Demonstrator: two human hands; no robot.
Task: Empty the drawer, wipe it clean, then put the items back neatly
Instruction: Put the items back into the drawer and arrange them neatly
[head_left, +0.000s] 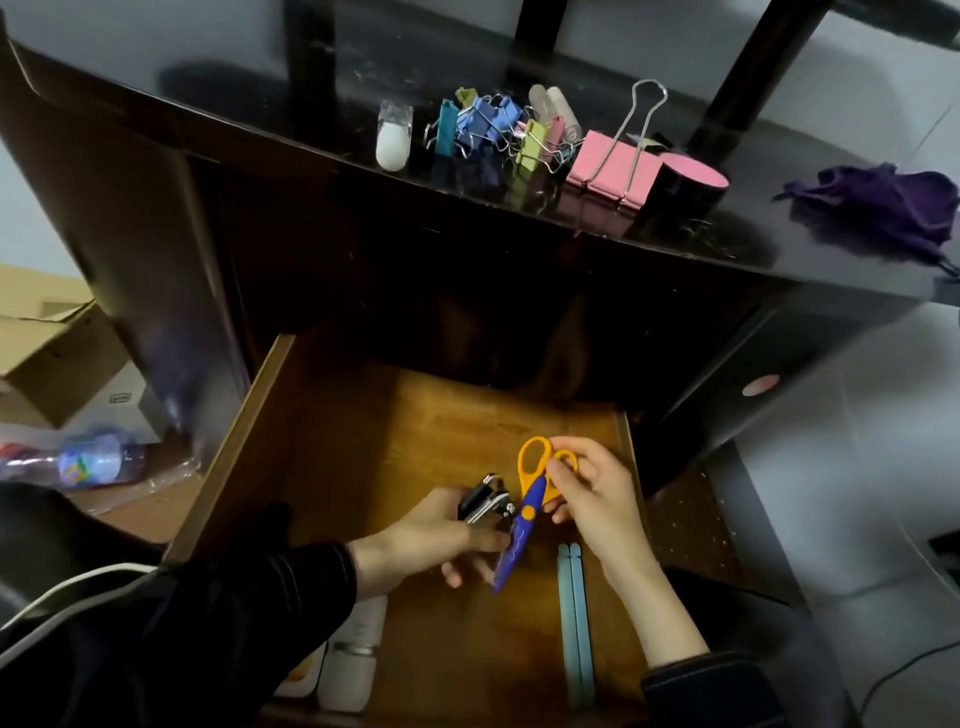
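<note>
While the wooden drawer (244, 447) stands open, we note the right hand (597, 499) pinching orange-handled craft scissors (527, 508) by 1 loop, above the drawer floor. The left hand (431, 535) grips a small black stapler (485, 501), fingers curled under it. 2 pale blue sticks (575, 623) lie inside. Binder clips (488, 124) and a purple cloth (878, 208) sit on the desktop (260, 109). The cardboard box (52, 364) label is too small to read.

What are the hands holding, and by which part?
The right hand pinches the scissors by their orange handles; the left hand grips a black metal tool by its body.
</note>
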